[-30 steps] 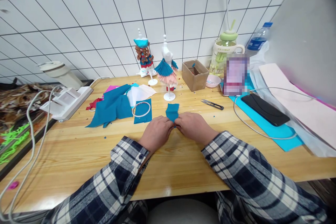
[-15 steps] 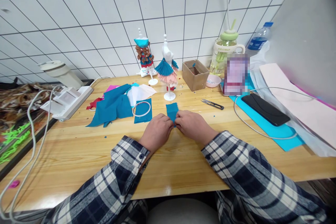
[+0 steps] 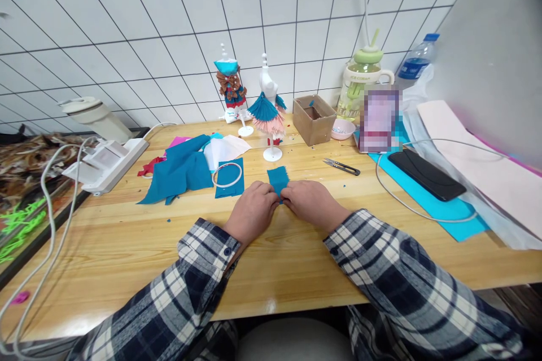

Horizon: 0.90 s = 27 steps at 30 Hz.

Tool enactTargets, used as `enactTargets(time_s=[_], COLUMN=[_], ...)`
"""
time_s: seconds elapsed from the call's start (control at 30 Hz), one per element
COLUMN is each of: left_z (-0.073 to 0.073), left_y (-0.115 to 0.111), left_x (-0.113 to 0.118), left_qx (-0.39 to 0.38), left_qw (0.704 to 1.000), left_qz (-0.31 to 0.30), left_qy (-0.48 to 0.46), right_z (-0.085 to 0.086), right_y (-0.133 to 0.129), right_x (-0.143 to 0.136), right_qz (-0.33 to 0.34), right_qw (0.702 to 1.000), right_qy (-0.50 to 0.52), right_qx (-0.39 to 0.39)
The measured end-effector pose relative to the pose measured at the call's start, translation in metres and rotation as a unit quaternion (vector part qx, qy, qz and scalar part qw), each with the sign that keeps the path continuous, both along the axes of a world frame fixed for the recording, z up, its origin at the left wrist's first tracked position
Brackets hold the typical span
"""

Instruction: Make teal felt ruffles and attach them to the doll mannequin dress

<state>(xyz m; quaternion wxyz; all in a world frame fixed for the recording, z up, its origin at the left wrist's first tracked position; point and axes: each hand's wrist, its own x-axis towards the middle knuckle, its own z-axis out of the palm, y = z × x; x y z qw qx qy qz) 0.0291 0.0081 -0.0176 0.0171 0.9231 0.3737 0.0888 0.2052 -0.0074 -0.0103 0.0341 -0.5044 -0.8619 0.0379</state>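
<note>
Head view: both hands are meeting over the wooden table point(image 3: 288, 276), working at the near end of a small teal cloth piece point(image 3: 278, 176). The left hand point(image 3: 253, 211) is coming in from 8 o'clock of the cloth, fingers curled nearly closed and pinching its near edge. The right hand point(image 3: 315, 206) is reaching in from 4 o'clock, just as closed, its thumb and fingertips nipping the same edge beside the left ones. How the cloth is folding beneath the fingertips is hidden.

The far part is lying flat and pointing to 12 o'clock, its right edge showing small teeth or fringe. The step in hand is seemingly a fine fold or gather along the near edge; the next move is calling for small, even finger shifts, with both pinches keeping the layers aligned.

Around the piece, a pale ring point(image 3: 227, 186) is resting on a flat teal square point(image 3: 228, 174) at 9 o'clock, and black thread snips point(image 3: 347, 168) are lying at 3 o'clock. A white dress form point(image 3: 266, 82) wearing a teal-and-pink skirt is standing at 12 o'clock.
</note>
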Motion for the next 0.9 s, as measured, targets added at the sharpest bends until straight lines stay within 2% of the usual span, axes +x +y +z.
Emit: enactTargets(time_s=[0.1, 0.33, 0.43, 0.6, 0.73, 0.9], left_z=[0.0011, -0.0008, -0.002, -0.0013, 0.0011, 0.0021], left_y=[-0.0003, -0.0023, -0.0016, -0.001, -0.0025, -0.0024], left_x=[0.0001, -0.0007, 0.0004, 0.0016, 0.0013, 0.0011], left_qx=[-0.007, -0.02, -0.01, 0.009, 0.017, 0.018], left_qw=[1.0, 0.999, 0.999, 1.0, 1.0, 0.999], left_qz=[-0.006, 0.039, 0.03, 0.01, 0.019, 0.034], left_qy=[-0.001, 0.017, 0.02, 0.015, 0.017, 0.004], right_z=[0.0005, -0.0022, -0.0037, -0.0043, -0.0028, -0.0012], right_y=[-0.0008, -0.0015, -0.0006, 0.0008, 0.0002, -0.0011], right_x=[0.0003, 0.0002, 0.0002, 0.0011, 0.0018, 0.0009], right_qz=[0.002, -0.02, -0.028, -0.009, 0.011, 0.001], right_qw=[1.0, 1.0, 1.0, 1.0, 1.0, 1.0], right_qy=[0.009, 0.001, -0.003, -0.002, 0.0, -0.008], right_qx=[0.012, 0.005, 0.005, 0.003, 0.02, 0.005])
